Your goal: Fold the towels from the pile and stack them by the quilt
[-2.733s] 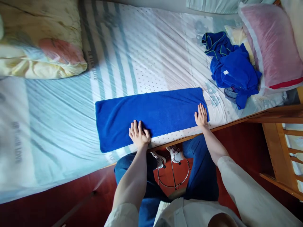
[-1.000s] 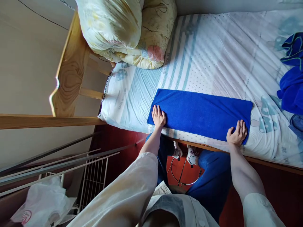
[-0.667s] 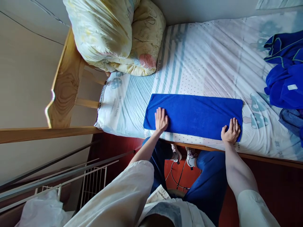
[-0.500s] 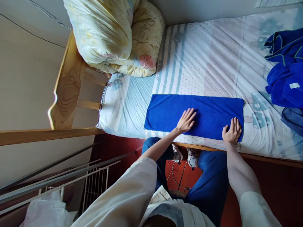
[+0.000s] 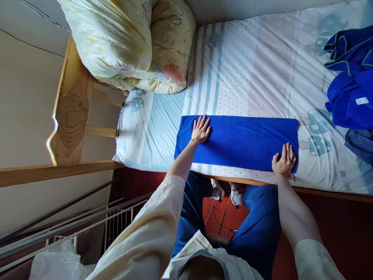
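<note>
A blue towel [image 5: 239, 142] lies spread lengthwise along the near edge of the bed, on a white and pale-blue patterned sheet [image 5: 247, 74]. Flat on the towel's left part rests my left hand [image 5: 201, 129], fingers stretched out. My right hand [image 5: 284, 160] presses on the towel's right end, near its lower corner, with the fingers extended and the thumb apart. Neither hand grasps anything. Between the hands the cloth looks mostly smooth, with slight creases close to my right hand.
Crumpled blue cloths [image 5: 351, 97] lie at the bed's right side. A bulky cream quilt [image 5: 166, 50] is piled at the upper left, by the wooden bed end [image 5: 70, 105]. Metal rails [image 5: 87, 217] and a white plastic bag [image 5: 55, 262] are at lower left.
My left hand has slid left across the towel, from its middle to its left part, and the creases there have flattened. My right hand stays at the right end.
</note>
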### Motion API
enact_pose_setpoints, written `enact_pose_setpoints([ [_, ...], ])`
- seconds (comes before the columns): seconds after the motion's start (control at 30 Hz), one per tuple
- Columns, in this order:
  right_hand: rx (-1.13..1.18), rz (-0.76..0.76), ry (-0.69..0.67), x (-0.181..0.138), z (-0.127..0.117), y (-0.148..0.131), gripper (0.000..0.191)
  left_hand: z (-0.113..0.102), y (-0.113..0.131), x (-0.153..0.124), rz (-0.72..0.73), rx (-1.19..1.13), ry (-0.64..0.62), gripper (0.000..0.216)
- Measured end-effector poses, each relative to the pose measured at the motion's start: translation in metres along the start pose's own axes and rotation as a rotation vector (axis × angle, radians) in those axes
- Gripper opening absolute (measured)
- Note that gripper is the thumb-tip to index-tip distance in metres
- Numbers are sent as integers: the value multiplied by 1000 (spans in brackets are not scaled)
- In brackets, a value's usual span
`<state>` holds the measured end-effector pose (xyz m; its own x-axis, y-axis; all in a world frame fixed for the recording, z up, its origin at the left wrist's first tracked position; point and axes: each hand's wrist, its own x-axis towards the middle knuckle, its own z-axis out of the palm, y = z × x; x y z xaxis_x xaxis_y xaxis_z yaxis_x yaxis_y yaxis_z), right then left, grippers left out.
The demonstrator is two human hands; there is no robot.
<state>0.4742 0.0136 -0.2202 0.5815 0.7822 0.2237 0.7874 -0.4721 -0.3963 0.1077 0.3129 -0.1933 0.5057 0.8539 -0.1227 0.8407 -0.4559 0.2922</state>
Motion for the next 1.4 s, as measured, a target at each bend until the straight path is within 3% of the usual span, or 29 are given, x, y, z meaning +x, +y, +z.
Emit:
enact_pose_setpoints([
  [0.3,-22,-12,-4,-2,1,2,61,-62,-78,53,-142,168,-109,40],
  [0.5,-34,-30,7,-4,2,5,62,-84,-103,66,-232,213,-63,22],
  [0.6,-42,-29,8,-3,2,4,63,-78,-96,51,-281,214,36,35],
  [0.7,-51,-36,12,-2,-1,2,63,-56,-75,22,-210,116,106,48],
  [0.83,-48,-46,28,-1,-2,1,62,-23,-61,-14,-98,7,35,59],
  [1.03,-53,-48,22,-3,1,3,63,-24,-88,-5,-493,-74,191,70],
  [1.13,-73,-39,-1,-3,0,3,62,-14,-56,-11,-396,-57,257,70],
  [1.23,-94,-30,-38,-4,-2,3,61,17,13,-49,-73,-82,174,66],
  [1.3,-103,-23,-59,-4,-3,2,62,40,58,-81,67,-126,99,62],
  [1.4,-113,-5,-91,-3,-6,2,63,63,97,-112,47,-166,145,60],
])
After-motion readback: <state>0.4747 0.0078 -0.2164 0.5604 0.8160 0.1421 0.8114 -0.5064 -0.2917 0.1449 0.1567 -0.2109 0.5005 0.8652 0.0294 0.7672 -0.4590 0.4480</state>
